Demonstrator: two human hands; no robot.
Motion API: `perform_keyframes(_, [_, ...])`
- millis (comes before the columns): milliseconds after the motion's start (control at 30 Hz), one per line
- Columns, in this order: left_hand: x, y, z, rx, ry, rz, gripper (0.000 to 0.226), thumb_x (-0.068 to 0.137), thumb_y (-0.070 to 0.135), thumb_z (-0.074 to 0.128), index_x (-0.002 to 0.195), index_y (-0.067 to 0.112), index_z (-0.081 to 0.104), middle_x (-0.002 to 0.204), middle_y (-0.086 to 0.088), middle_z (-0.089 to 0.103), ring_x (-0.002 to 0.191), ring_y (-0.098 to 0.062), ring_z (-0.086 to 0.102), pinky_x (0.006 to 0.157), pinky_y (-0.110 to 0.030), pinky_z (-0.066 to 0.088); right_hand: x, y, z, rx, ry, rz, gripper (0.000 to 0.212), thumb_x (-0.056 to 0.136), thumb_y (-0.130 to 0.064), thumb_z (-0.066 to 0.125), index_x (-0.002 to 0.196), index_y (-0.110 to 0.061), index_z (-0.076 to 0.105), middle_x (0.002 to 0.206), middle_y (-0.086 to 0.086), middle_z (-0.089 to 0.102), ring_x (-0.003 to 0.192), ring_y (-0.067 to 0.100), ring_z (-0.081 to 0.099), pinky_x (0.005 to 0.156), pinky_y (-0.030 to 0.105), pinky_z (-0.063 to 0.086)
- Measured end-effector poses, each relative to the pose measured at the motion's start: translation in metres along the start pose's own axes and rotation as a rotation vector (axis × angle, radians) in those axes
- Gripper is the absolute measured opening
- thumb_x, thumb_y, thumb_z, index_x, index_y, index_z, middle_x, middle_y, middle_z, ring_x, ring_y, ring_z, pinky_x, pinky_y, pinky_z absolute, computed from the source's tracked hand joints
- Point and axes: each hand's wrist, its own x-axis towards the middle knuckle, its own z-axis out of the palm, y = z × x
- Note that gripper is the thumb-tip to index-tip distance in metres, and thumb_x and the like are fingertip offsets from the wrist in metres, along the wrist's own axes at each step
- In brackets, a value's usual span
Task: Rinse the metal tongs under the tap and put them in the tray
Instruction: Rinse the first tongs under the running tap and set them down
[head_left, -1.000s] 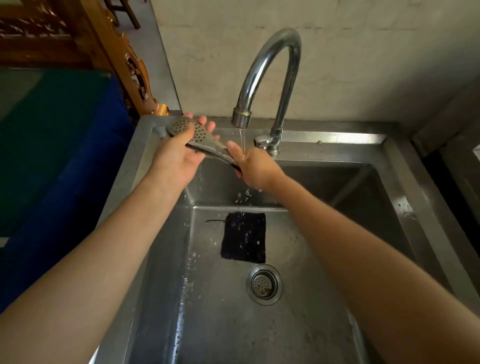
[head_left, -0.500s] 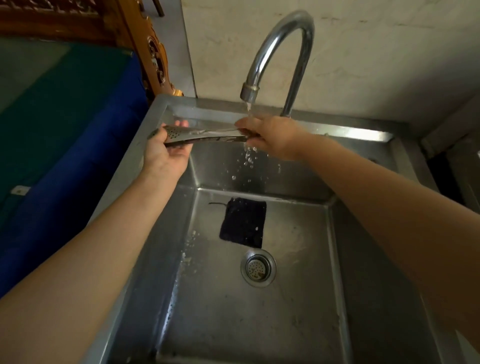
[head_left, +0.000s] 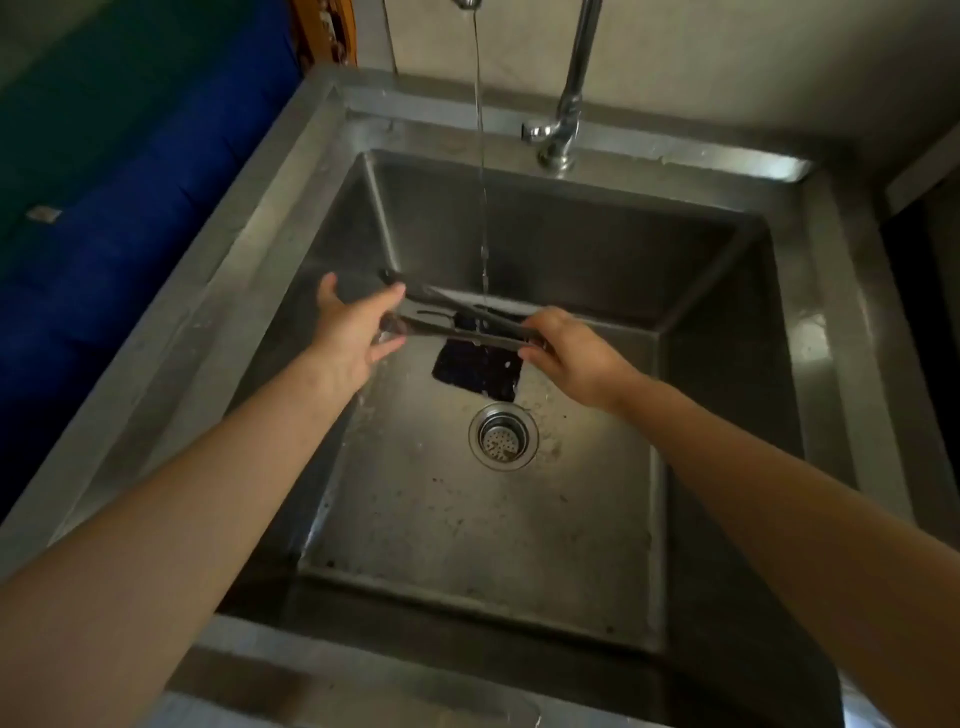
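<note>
Both bare forearms reach forward over the near rim of the sink (head_left: 291, 171), converging above the basin. The left hand (head_left: 349, 328) is turned thumb-up with its fingers spread fairly wide, fingertips touching the left end of the tongs (head_left: 457, 325) rather than wrapped round them. The right hand (head_left: 569, 353) is curled, pinching the right end between thumb and fingers.

The tongs lie roughly level between the two hands, above the sink floor and just beyond the drain (head_left: 503, 435). Their two thin metal arms are parted towards the left and meet at the right hand; they look dark and wet, and finer detail is blurred.

Below them on the sink floor lies a dark square cloth (head_left: 480, 371). A thin stream of water (head_left: 480, 156) falls from the tap (head_left: 569, 104) at the sink's far rim and strikes the middle of the tongs.
</note>
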Motion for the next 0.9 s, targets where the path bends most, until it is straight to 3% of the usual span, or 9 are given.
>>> perform_keyframes(67, [-0.001,-0.025,-0.016,0.508,-0.091,0.163,0.096,0.074,0.025,0.076,0.145,0.039,0.013,0.154,-0.008,0.016,0.135,-0.028,0.032,0.103,-0.049,0.041,-0.014,0.012,0.025,0.02,-0.043,0.027,0.023,0.093,-0.021,0.052,0.113,-0.009,0.054,0.104,0.003,0.049,0.09,0.012,0.044,0.08,0.026,0.037])
perform_keyframes(167, [0.004,-0.062,-0.033,1.226,-0.398,0.356,0.098,0.071,0.038,0.077,0.146,0.039,0.014,0.157,0.003,0.005,0.142,-0.028,0.008,0.112,-0.05,0.02,-0.029,0.023,0.063,0.03,-0.104,0.041,0.024,0.093,-0.022,0.052,0.113,-0.009,0.054,0.109,0.007,0.053,0.092,0.012,0.044,0.079,0.022,0.031])
perform_keyframes(233, [0.008,-0.086,-0.04,1.523,-0.505,0.443,0.092,0.075,0.029,0.074,0.146,0.035,0.017,0.156,0.003,0.01,0.141,-0.027,0.008,0.11,-0.049,0.025,-0.037,0.027,0.085,0.055,-0.126,0.046,0.025,0.093,-0.021,0.052,0.114,-0.008,0.055,0.111,0.009,0.055,0.098,0.016,0.048,0.081,0.019,0.031])
perform_keyframes(333, [0.012,-0.109,-0.053,1.66,-0.436,0.588,0.071,0.083,0.013,0.063,0.143,0.029,0.028,0.146,0.001,0.028,0.13,-0.024,0.027,0.1,-0.044,0.043,-0.046,0.033,0.111,0.075,-0.137,0.036,0.025,0.091,-0.018,0.055,0.112,-0.005,0.056,0.114,0.012,0.056,0.102,0.019,0.048,0.083,0.021,0.031])
perform_keyframes(433, [0.015,-0.129,-0.061,1.798,-0.505,0.595,0.062,0.083,0.019,0.065,0.137,0.023,0.036,0.137,-0.004,0.039,0.122,-0.024,0.041,0.094,-0.041,0.047,-0.051,0.043,0.133,-0.057,-0.189,0.025,0.027,0.091,-0.026,0.055,0.113,-0.01,0.056,0.118,0.01,0.055,0.108,0.024,0.046,0.088,0.029,0.035])
perform_keyframes(533, [0.014,-0.149,-0.064,2.019,-0.627,0.537,0.063,0.079,0.03,0.069,0.133,0.021,0.038,0.132,-0.004,0.044,0.119,-0.022,0.044,0.091,-0.035,0.045,-0.051,0.051,0.153,-0.279,-0.277,-0.047,0.035,0.091,-0.031,0.053,0.121,-0.013,0.053,0.126,0.008,0.05,0.116,0.025,0.042,0.096,0.035,0.035])
perform_keyframes(700, [0.02,-0.16,-0.054,2.309,-0.808,0.518,0.063,0.076,0.032,0.072,0.127,0.015,0.041,0.131,-0.008,0.046,0.118,-0.024,0.045,0.093,-0.036,0.043,-0.051,0.052,0.186,-0.454,-0.362,-0.112,0.032,0.09,-0.025,0.05,0.115,-0.007,0.054,0.12,0.013,0.052,0.112,0.028,0.045,0.09,0.036,0.037])
perform_keyframes(900, [0.023,-0.171,-0.044,2.443,-0.804,0.513,0.074,0.077,0.034,0.072,0.136,0.012,0.033,0.134,-0.009,0.042,0.121,-0.024,0.042,0.094,-0.036,0.043,-0.05,0.053,0.201,-0.443,-0.379,-0.066,0.028,0.089,-0.019,0.05,0.114,-0.007,0.051,0.118,0.014,0.053,0.109,0.028,0.047,0.088,0.035,0.039])
